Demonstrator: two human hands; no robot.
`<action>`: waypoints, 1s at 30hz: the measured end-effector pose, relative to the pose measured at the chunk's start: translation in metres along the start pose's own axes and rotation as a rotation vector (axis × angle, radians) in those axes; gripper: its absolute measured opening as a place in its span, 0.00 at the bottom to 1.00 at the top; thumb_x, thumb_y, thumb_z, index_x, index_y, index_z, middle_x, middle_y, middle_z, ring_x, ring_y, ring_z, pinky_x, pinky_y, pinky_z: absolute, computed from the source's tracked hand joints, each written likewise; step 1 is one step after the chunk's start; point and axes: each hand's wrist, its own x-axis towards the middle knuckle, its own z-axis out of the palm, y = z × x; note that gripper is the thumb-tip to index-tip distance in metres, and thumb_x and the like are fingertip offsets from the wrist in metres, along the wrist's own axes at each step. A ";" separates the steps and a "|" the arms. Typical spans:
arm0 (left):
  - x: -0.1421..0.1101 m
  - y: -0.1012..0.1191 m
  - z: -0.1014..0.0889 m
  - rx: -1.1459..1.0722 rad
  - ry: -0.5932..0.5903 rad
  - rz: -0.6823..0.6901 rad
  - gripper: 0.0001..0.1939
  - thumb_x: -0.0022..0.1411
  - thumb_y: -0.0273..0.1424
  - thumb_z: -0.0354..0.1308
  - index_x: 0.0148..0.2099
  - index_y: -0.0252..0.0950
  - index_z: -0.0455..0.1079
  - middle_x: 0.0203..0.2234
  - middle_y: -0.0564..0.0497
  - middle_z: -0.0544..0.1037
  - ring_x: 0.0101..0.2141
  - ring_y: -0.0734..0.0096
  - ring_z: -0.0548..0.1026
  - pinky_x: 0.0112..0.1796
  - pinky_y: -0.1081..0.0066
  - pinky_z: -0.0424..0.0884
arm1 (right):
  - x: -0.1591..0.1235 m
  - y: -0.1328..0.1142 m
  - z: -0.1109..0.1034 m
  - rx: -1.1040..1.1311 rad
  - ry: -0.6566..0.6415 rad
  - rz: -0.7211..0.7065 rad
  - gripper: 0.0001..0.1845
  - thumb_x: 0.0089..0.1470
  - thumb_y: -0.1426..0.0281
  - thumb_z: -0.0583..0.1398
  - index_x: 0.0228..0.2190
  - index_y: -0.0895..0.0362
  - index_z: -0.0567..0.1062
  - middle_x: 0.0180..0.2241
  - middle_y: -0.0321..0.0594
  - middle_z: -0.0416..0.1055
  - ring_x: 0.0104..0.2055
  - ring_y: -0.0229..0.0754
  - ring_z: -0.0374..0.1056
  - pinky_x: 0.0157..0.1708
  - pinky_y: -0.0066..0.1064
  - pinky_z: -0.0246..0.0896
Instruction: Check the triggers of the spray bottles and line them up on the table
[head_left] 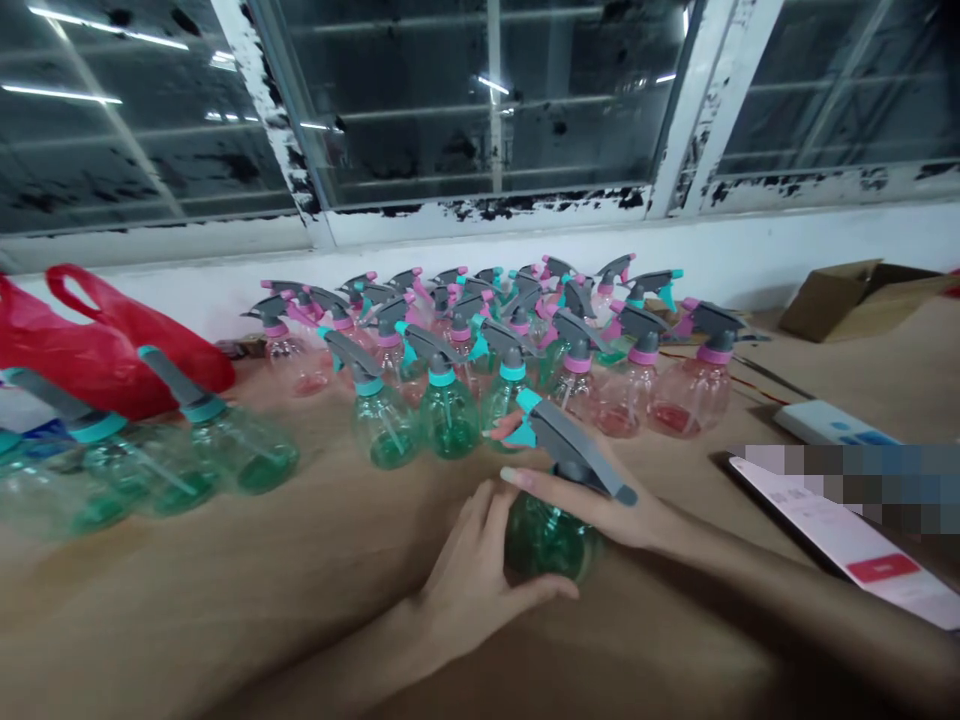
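Observation:
A green spray bottle with a grey and teal trigger head stands on the wooden table in front of me. My left hand cups the bottle's round body from the left. My right hand reaches in from the right, its fingers wrapped round the neck under the trigger head. Behind stand several more green bottles and pink bottles in a crowded group below the window.
Three green bottles lie tipped at the left, near a red plastic bag. A phone and a white box lie at the right, with a cardboard box at the far right.

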 end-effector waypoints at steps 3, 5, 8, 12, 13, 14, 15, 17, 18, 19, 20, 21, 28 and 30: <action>-0.003 -0.012 -0.006 0.070 -0.095 0.021 0.49 0.51 0.56 0.61 0.65 0.37 0.44 0.53 0.37 0.64 0.53 0.45 0.64 0.50 0.48 0.62 | -0.001 0.004 0.000 -0.039 0.014 -0.001 0.14 0.53 0.65 0.60 0.43 0.52 0.70 0.40 0.39 0.72 0.29 0.39 0.70 0.30 0.33 0.69; -0.006 -0.019 -0.012 0.122 -0.182 0.015 0.52 0.49 0.55 0.62 0.66 0.37 0.42 0.55 0.36 0.63 0.54 0.45 0.63 0.51 0.48 0.61 | -0.002 0.006 0.000 -0.092 0.029 0.009 0.15 0.54 0.64 0.59 0.45 0.51 0.70 0.36 0.38 0.73 0.27 0.40 0.69 0.29 0.34 0.69; -0.011 -0.029 -0.021 0.227 -0.266 0.006 0.51 0.50 0.54 0.62 0.67 0.38 0.43 0.60 0.37 0.58 0.58 0.44 0.58 0.54 0.46 0.56 | -0.005 0.005 -0.001 -0.138 0.017 0.041 0.19 0.55 0.65 0.58 0.50 0.48 0.68 0.33 0.36 0.74 0.26 0.41 0.70 0.29 0.37 0.70; -0.016 -0.036 -0.026 0.307 -0.300 -0.002 0.45 0.56 0.52 0.58 0.67 0.37 0.45 0.63 0.38 0.54 0.60 0.46 0.54 0.56 0.48 0.53 | -0.007 0.003 -0.001 -0.130 0.022 0.050 0.18 0.56 0.67 0.57 0.49 0.49 0.69 0.36 0.37 0.75 0.35 0.44 0.73 0.39 0.39 0.71; -0.016 -0.036 -0.026 0.313 -0.304 0.008 0.44 0.57 0.53 0.57 0.67 0.37 0.46 0.63 0.38 0.54 0.61 0.47 0.53 0.56 0.48 0.53 | -0.007 0.003 -0.001 -0.109 0.028 0.056 0.17 0.56 0.66 0.57 0.48 0.49 0.69 0.39 0.38 0.74 0.40 0.45 0.73 0.42 0.39 0.70; -0.016 -0.036 -0.026 0.317 -0.307 0.019 0.43 0.58 0.53 0.55 0.67 0.37 0.47 0.62 0.38 0.55 0.61 0.47 0.53 0.56 0.48 0.53 | -0.007 0.003 -0.001 -0.085 0.031 0.068 0.15 0.55 0.66 0.57 0.46 0.50 0.69 0.42 0.39 0.74 0.44 0.45 0.72 0.45 0.39 0.69; -0.016 -0.036 -0.025 0.319 -0.313 0.029 0.42 0.59 0.53 0.55 0.66 0.36 0.48 0.62 0.38 0.55 0.61 0.47 0.53 0.56 0.48 0.53 | -0.007 0.003 0.000 -0.064 0.034 0.082 0.15 0.55 0.64 0.58 0.45 0.50 0.69 0.44 0.39 0.73 0.46 0.45 0.71 0.46 0.38 0.68; -0.016 -0.035 -0.025 0.326 -0.326 0.041 0.41 0.59 0.53 0.54 0.66 0.33 0.51 0.61 0.37 0.56 0.61 0.47 0.53 0.56 0.48 0.53 | -0.007 0.002 0.000 -0.047 0.029 0.114 0.14 0.55 0.62 0.58 0.44 0.50 0.69 0.44 0.39 0.73 0.46 0.45 0.71 0.42 0.35 0.70; -0.016 -0.035 -0.025 0.330 -0.333 0.041 0.41 0.59 0.53 0.54 0.65 0.32 0.51 0.61 0.36 0.57 0.61 0.46 0.53 0.56 0.48 0.53 | -0.007 0.002 0.000 -0.055 0.026 0.130 0.14 0.55 0.62 0.59 0.44 0.50 0.69 0.42 0.39 0.73 0.44 0.45 0.72 0.39 0.34 0.71; -0.016 -0.035 -0.025 0.332 -0.339 0.041 0.41 0.59 0.53 0.54 0.65 0.31 0.52 0.61 0.36 0.57 0.61 0.46 0.53 0.56 0.48 0.52 | -0.007 0.001 0.000 -0.069 0.024 0.140 0.15 0.55 0.61 0.59 0.44 0.50 0.69 0.41 0.39 0.74 0.43 0.44 0.73 0.36 0.34 0.71; -0.016 -0.034 -0.025 0.331 -0.343 0.039 0.41 0.59 0.53 0.54 0.65 0.31 0.52 0.61 0.37 0.57 0.61 0.46 0.53 0.56 0.48 0.52 | -0.007 0.000 0.000 -0.087 0.024 0.148 0.15 0.55 0.61 0.59 0.44 0.50 0.69 0.39 0.38 0.74 0.41 0.44 0.73 0.34 0.34 0.71; -0.016 -0.034 -0.025 0.325 -0.342 0.038 0.41 0.59 0.53 0.54 0.65 0.32 0.52 0.61 0.37 0.57 0.60 0.47 0.54 0.56 0.47 0.52 | -0.007 -0.001 0.000 -0.105 0.025 0.158 0.14 0.54 0.61 0.59 0.43 0.50 0.69 0.37 0.38 0.74 0.39 0.44 0.73 0.32 0.34 0.71; -0.016 -0.032 -0.026 0.317 -0.325 0.034 0.40 0.59 0.52 0.54 0.65 0.32 0.53 0.62 0.38 0.56 0.61 0.48 0.52 0.57 0.49 0.52 | -0.007 -0.006 0.000 -0.138 0.059 0.124 0.13 0.53 0.59 0.60 0.41 0.49 0.70 0.32 0.36 0.75 0.31 0.43 0.72 0.28 0.35 0.68; -0.016 -0.033 -0.026 0.326 -0.324 0.036 0.41 0.60 0.53 0.53 0.65 0.32 0.53 0.62 0.37 0.56 0.61 0.48 0.52 0.57 0.49 0.52 | -0.008 -0.007 0.001 -0.185 0.087 0.105 0.10 0.54 0.59 0.58 0.36 0.50 0.72 0.28 0.35 0.74 0.27 0.42 0.70 0.25 0.35 0.65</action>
